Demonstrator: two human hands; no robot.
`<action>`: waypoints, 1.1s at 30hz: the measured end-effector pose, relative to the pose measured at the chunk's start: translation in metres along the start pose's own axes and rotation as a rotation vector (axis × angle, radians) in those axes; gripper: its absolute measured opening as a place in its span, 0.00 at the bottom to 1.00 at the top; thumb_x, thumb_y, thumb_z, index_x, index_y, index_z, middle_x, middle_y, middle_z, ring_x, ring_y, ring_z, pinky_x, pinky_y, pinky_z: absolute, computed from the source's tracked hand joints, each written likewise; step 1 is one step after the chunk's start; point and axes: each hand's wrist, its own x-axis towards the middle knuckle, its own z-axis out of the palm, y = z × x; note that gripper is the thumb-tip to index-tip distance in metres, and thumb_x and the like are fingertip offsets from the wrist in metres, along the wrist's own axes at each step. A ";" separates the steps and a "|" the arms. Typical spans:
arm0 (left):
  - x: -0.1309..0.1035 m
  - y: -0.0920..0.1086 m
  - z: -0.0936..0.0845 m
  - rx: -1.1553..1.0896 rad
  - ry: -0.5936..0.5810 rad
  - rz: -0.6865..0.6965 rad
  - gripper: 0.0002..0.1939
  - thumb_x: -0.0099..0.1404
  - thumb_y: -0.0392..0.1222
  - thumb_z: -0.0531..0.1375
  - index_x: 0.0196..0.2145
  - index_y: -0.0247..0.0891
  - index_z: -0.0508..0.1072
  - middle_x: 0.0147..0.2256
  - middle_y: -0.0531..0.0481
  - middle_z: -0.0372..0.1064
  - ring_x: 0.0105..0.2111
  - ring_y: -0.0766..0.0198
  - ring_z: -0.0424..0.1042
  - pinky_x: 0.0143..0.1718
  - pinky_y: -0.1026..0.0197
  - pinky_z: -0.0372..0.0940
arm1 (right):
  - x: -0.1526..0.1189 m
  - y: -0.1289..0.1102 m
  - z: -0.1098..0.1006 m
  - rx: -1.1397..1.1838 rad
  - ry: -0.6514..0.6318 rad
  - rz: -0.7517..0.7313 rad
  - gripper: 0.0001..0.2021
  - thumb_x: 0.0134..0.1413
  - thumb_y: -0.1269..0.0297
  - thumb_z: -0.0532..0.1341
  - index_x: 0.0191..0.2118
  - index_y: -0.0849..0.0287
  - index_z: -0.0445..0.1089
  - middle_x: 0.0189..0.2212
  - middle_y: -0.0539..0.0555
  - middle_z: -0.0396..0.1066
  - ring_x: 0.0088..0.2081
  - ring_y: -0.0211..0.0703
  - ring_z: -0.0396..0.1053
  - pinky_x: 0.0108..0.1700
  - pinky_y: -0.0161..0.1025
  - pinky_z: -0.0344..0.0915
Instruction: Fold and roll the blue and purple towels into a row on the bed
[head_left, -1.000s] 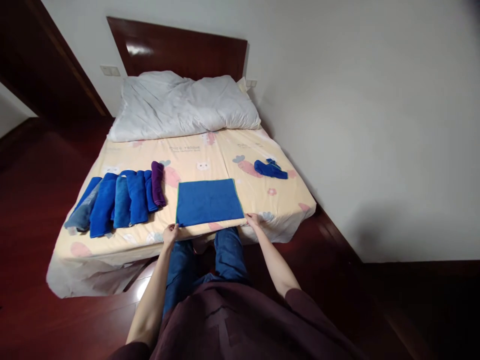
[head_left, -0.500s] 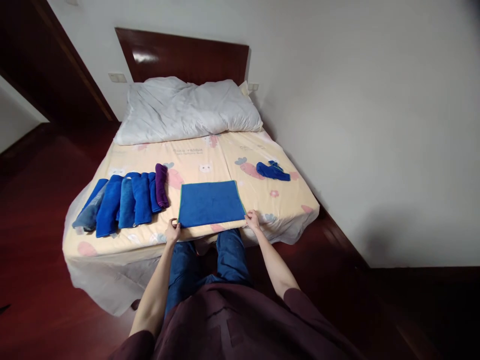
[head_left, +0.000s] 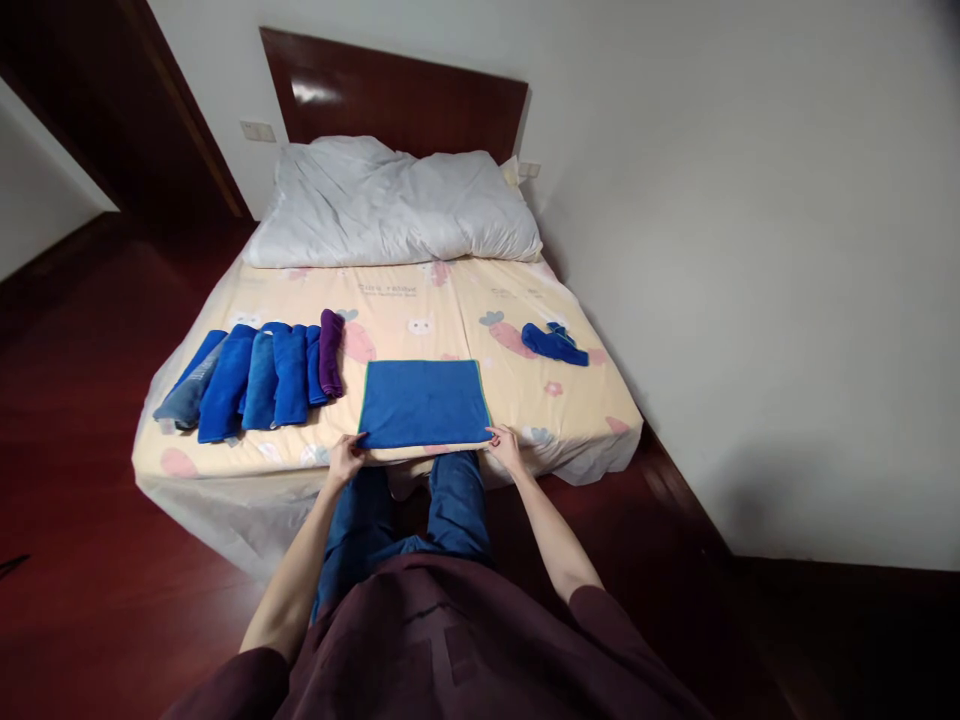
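Observation:
A blue towel (head_left: 424,403) with green edging lies flat as a rectangle near the front edge of the bed. My left hand (head_left: 347,459) pinches its near left corner. At the near right corner, the fingers of my right hand (head_left: 505,446) are closed on the towel. To the left lies a row of several rolled blue towels (head_left: 225,385), with a purple rolled towel (head_left: 331,353) at its right end. A crumpled blue cloth (head_left: 555,344) rests on the right side of the bed.
The bed has a pale yellow printed sheet (head_left: 420,300) hanging over its front edge. A white quilt (head_left: 397,210) is bunched against the dark wooden headboard (head_left: 405,95). A bare wall (head_left: 712,250) runs along the right, and dark red floor (head_left: 75,450) lies to the left.
The view has tilted slightly, shifting the bed in the picture. Both hands stay at the towel's near corners, and the towel lies almost as before.

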 end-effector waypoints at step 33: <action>0.012 -0.033 -0.005 -0.148 -0.085 0.196 0.20 0.55 0.40 0.53 0.40 0.38 0.81 0.44 0.44 0.80 0.48 0.50 0.78 0.54 0.50 0.71 | 0.023 0.043 0.001 0.164 -0.075 -0.035 0.12 0.50 0.63 0.58 0.36 0.57 0.78 0.39 0.57 0.80 0.44 0.51 0.76 0.50 0.46 0.70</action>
